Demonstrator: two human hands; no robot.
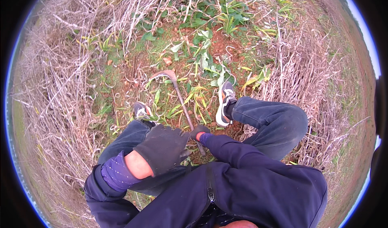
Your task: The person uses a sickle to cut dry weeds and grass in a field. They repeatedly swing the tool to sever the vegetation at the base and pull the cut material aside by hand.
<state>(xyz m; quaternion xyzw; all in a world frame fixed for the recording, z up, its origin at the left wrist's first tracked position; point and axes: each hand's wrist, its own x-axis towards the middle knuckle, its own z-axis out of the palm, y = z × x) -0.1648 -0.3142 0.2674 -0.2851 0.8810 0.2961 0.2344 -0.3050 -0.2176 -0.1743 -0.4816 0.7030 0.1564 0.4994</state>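
Note:
A sickle (182, 104) with a long straight handle and a curved, brownish blade slants over the ground between my shoes. My right hand (200, 132), in a dark glove, is closed round the lower part of its handle, whose end sticks out below the fist. My left hand (165, 149), also gloved, is just left of the handle, above my bent left leg. Its back faces up and its fingertips are apart; the palm is hidden. The sickle blade (165, 73) lies among cut-looking green leaves (197, 96) and reddish soil.
Dry, tangled stalks (60, 100) rise on the left and lie matted (303, 76) on the right. Broad-leaved green plants (206, 15) grow ahead. Near the blade is a small reddish stone (167, 60). My left shoe (142, 109) and right shoe (225, 103) flank the sickle.

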